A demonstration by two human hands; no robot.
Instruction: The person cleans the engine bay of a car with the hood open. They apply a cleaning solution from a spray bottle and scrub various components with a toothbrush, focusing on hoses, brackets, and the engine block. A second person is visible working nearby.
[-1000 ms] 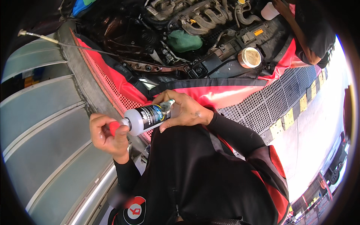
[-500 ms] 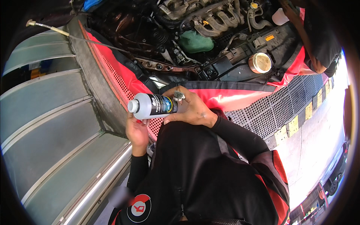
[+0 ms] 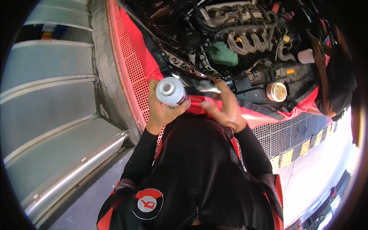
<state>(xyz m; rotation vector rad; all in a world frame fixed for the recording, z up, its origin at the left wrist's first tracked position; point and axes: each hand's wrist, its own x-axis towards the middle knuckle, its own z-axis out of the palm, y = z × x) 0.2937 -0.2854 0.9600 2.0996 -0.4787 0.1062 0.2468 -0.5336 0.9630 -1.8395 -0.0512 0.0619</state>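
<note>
My left hand (image 3: 160, 115) is wrapped round a pale plastic bottle (image 3: 172, 100) with a dark label. The bottle has no cap on it, and its round mouth tilts up toward me. Just to the right, my right hand (image 3: 227, 109) is raised and smeared by motion. Between its thumb side and fingers sits a small grey-and-white object (image 3: 207, 87), too blurred to name. This hand is apart from the bottle. Both hands are in front of my body, at the near edge of an open engine bay.
A dirty engine (image 3: 249, 32) fills the far side, with a green tank (image 3: 222, 53) beside it. An open round tub (image 3: 276, 92) stands on the front panel. At the right a co-worker's arm (image 3: 325, 76) reaches in near a white cup (image 3: 306, 56). Red covers (image 3: 136, 42) drape the edges.
The bottle has passed from my right hand to my left and turned from lying sideways to mouth up. My right hand has moved right with the small object. The view has shifted left.
</note>
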